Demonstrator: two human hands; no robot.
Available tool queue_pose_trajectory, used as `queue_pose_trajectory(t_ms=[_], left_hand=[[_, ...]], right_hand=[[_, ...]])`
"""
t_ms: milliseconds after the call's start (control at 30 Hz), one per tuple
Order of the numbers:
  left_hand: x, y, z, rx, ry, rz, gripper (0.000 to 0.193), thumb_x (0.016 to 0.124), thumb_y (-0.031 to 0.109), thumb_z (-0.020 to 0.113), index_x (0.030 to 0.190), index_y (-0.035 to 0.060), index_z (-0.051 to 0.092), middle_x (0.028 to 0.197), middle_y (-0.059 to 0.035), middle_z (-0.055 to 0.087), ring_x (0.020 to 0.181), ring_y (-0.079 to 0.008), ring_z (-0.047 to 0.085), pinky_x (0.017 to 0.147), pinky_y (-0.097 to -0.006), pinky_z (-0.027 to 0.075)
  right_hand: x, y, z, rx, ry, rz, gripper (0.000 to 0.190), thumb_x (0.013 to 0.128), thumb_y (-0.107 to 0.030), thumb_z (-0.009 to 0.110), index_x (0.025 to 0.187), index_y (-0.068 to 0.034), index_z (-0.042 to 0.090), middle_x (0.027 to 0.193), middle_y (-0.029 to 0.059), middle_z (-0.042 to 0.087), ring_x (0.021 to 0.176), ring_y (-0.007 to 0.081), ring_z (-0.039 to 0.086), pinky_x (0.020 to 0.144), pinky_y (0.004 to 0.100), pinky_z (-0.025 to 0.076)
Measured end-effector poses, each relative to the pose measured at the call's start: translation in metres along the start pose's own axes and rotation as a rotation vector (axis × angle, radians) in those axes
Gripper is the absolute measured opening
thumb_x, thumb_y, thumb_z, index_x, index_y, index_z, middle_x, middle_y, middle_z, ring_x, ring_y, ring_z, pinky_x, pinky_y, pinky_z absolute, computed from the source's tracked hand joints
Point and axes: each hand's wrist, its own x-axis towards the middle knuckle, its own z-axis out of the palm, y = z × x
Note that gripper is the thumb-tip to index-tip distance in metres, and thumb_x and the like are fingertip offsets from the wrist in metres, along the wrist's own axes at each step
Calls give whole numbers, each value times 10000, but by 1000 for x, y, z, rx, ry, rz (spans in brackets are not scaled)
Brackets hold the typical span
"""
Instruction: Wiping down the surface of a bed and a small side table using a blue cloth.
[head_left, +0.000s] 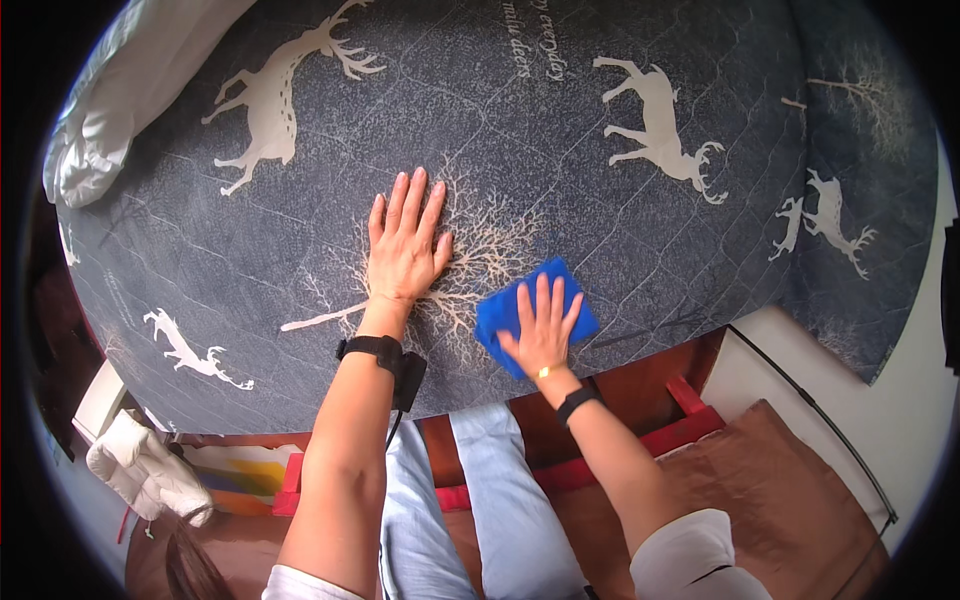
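Note:
My left hand (406, 247) lies palm down on a dark blue-grey tablecloth (480, 135) printed with pale deer and trees. Its fingers point away from me across a printed tree, and it holds nothing. To its right, my right hand (544, 324) rests flat on a folded blue cloth (571, 281), fingers spread and not curled around it. The blue cloth sits at an angle on the tablecloth, near the table's front edge. Part of it is hidden beneath the palm.
White fabric (105, 135) is bunched at the table's far left. A padded white item (146, 465) sits at lower left. Below the table edge are a red wooden bar (682, 431), a brown-covered seat (772, 480) and a black cable (810, 397) at right.

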Motion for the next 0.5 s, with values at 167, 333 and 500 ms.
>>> queue_pose_trajectory(t_ms=[167,333,500], left_hand=[[-3,-7,-6,-72,-3,46,582,810,270,522,1348,146,338,1432,-82,249,1335,-236,201,1081,-415,137],[-27,-61,-17,66,53,-140,621,840,282,522,1381,113,265,1454,-111,184,1351,-268,143,1069,-490,93],[-59,-99,-12,102,99,-232,617,837,307,491,1380,117,269,1461,-115,161,1356,-278,112,1074,-484,59]], right_hand=[[-51,-7,14,15,-81,-40,797,640,-468,638,1322,-157,368,1427,151,218,1321,375,146,989,661,96],[68,-33,-2,-10,68,135,789,683,-459,602,1340,-114,335,1435,155,201,1329,369,133,1016,623,64],[197,-41,-14,-78,252,118,730,756,-477,511,1357,-113,310,1446,147,182,1342,355,103,1021,610,58]])
